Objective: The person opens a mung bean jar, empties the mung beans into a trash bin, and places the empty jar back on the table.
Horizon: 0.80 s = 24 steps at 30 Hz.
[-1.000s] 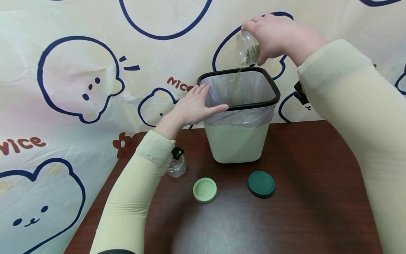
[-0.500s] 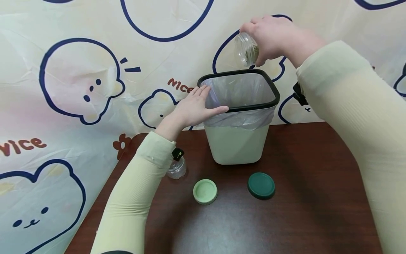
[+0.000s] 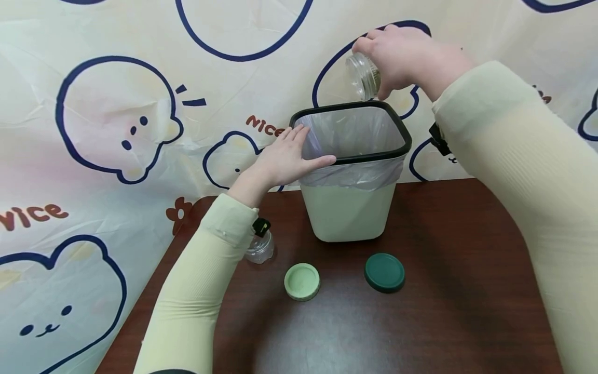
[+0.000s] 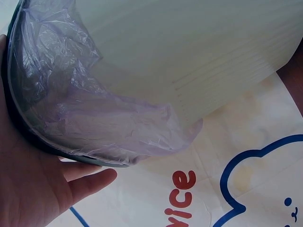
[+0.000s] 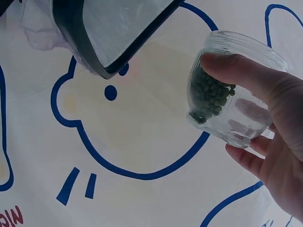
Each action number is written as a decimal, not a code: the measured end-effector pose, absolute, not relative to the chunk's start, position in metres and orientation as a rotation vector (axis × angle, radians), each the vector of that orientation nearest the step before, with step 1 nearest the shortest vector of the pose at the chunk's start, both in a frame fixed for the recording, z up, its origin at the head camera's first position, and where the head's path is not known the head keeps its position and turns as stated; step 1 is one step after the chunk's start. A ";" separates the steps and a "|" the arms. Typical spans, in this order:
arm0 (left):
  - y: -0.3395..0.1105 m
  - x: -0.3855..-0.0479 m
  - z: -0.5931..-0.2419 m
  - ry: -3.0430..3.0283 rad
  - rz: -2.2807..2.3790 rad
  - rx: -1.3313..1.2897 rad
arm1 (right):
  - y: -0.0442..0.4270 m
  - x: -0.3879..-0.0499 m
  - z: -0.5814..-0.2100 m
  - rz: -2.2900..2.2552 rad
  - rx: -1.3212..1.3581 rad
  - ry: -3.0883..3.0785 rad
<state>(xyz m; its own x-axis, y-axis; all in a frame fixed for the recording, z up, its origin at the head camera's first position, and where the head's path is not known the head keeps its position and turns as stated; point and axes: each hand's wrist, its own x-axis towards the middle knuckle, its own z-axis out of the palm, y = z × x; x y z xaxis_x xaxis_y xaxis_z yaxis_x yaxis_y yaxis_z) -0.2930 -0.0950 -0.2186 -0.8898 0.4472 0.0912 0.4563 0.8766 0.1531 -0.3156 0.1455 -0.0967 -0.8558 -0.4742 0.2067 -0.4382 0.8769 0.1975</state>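
My right hand grips a clear glass jar above the bin, with the jar tilted toward the opening. Small round green beans are bunched against one side inside it. My left hand rests at the left of the bin's black rim, fingers and thumb spread. In the left wrist view, the left hand touches that rim from outside. A translucent bag lines the pale green bin and hangs over its edge. What lies at the bottom of the bin is hidden.
On the dark wooden table lie a light green lid and a dark green lid. Another clear jar stands partly behind my left forearm. A cartoon-printed cloth hangs behind and to the left.
One second ago a thin stream of beans fell from the jar into the bin; now no stream shows. The jar has shifted slightly down. My left hand stays on the rim.
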 end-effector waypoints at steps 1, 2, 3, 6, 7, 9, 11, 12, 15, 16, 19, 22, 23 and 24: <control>-0.095 -0.293 -0.219 -2.989 -0.264 -0.724 | 0.146 -0.315 -0.096 -0.205 0.697 -2.789; -0.095 -0.293 -0.218 -2.988 -0.260 -0.724 | 0.146 -0.315 -0.095 -0.192 0.701 -2.781; -0.095 -0.293 -0.218 -2.987 -0.260 -0.725 | 0.147 -0.315 -0.093 -0.182 0.705 -2.770; -0.095 -0.294 -0.217 -2.986 -0.251 -0.727 | 0.146 -0.314 -0.089 -0.177 0.706 -2.751; -0.095 -0.294 -0.217 -2.986 -0.250 -0.725 | 0.146 -0.314 -0.088 -0.183 0.703 -2.753; -0.095 -0.294 -0.217 -2.986 -0.247 -0.721 | 0.144 -0.314 -0.087 -0.199 0.700 -2.762; -0.095 -0.295 -0.216 -2.989 -0.247 -0.717 | 0.144 -0.314 -0.089 -0.216 0.698 -2.780; -0.095 -0.295 -0.216 -2.992 -0.250 -0.716 | 0.144 -0.314 -0.089 -0.219 0.697 -2.789; -0.094 -0.294 -0.216 -2.995 -0.260 -0.720 | 0.145 -0.314 -0.093 -0.223 0.694 -2.802; -0.094 -0.294 -0.216 -2.995 -0.262 -0.722 | 0.146 -0.314 -0.094 -0.233 0.695 -2.804; -0.094 -0.293 -0.216 -2.994 -0.256 -0.722 | 0.148 -0.314 -0.096 -0.233 0.700 -2.801; -0.094 -0.293 -0.216 -2.993 -0.250 -0.722 | 0.150 -0.315 -0.094 -0.214 0.695 -2.776; -0.094 -0.293 -0.216 -2.993 -0.250 -0.723 | 0.150 -0.314 -0.093 -0.203 0.689 -2.772; -0.094 -0.292 -0.216 -2.992 -0.250 -0.723 | 0.150 -0.315 -0.092 -0.202 0.684 -2.769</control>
<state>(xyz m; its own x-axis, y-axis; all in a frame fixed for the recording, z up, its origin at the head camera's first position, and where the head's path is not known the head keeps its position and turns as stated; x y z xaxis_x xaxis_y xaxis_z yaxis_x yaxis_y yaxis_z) -0.2924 -0.0941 -0.2159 -0.8889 0.4492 0.0896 0.4578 0.8772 0.1445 -0.3145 0.1503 -0.0917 -0.8484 -0.4736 0.2365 -0.4342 0.8782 0.2007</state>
